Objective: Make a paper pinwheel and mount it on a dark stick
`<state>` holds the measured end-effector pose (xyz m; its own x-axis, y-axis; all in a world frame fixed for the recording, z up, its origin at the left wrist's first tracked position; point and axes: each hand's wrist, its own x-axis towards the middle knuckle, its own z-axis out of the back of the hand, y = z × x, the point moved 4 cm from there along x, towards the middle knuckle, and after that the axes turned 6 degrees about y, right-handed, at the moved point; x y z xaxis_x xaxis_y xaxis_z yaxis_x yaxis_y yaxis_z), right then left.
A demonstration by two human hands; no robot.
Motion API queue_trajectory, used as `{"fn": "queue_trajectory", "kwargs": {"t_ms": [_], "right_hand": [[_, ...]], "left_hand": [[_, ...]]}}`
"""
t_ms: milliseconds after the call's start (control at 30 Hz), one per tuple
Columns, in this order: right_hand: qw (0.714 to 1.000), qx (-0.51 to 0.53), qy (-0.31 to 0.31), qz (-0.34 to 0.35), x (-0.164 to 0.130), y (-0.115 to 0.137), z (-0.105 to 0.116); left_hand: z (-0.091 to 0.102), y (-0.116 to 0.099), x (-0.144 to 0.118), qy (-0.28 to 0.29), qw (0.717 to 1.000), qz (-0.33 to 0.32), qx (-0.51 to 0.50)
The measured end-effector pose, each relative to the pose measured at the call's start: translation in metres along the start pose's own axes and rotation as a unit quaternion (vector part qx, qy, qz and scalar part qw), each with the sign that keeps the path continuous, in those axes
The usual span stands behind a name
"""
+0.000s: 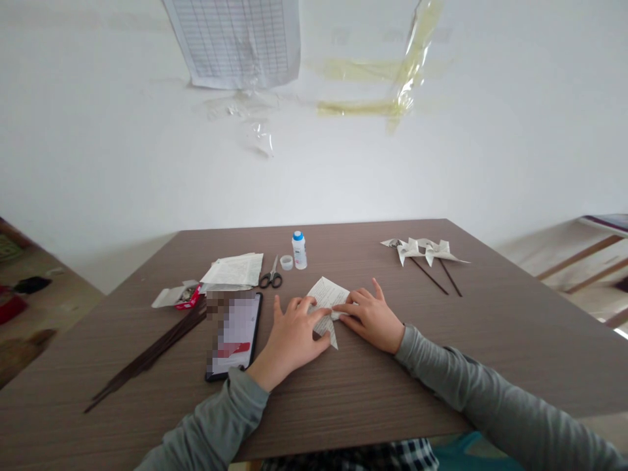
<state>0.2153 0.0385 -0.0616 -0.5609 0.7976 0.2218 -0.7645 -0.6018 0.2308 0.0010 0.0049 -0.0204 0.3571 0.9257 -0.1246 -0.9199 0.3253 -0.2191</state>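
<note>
A folded piece of printed paper [328, 294] lies on the brown table [441, 366] in front of me. My left hand [292, 337] lies flat over its left part, fingers spread and pressing down. My right hand [373, 317] presses on its right side, the index finger pointing left along a fold. Neither hand lifts the paper; both hold it against the tabletop. Both arms wear grey-green sleeves.
A phone [235, 335] lies left of my left hand. Thin dark sticks [147, 356], a small red-and-white box [179, 296], a paper stack [234, 269], scissors [271, 276], a glue bottle [299, 250] and its cap [286, 262] are behind. Two paper pinwheels [424, 252] lie far right.
</note>
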Motion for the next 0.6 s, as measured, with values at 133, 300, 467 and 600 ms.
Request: {"fn": "queue_trajectory", "kwargs": {"t_ms": [133,300,467,600], "right_hand": [[1.000,0.001,0.009,-0.014,0.0015,0.0080,0.0034],[1.000,0.010,0.014,-0.021,0.0052,0.0117,0.0039],[0.999,0.000,0.034,-0.028,0.0065,0.0094,0.0017],[0.998,-0.006,0.050,-0.030,0.0065,0.0059,-0.0004]], "left_hand": [[-0.0012,0.0026,0.0004,0.008,1.000,0.004,-0.001],[-0.0033,0.0070,0.0004,-0.001,1.000,-0.003,-0.006],[-0.0061,0.0083,0.0018,-0.005,1.000,-0.002,-0.004],[-0.0085,0.0076,0.0045,-0.003,1.000,0.003,-0.007]]}}
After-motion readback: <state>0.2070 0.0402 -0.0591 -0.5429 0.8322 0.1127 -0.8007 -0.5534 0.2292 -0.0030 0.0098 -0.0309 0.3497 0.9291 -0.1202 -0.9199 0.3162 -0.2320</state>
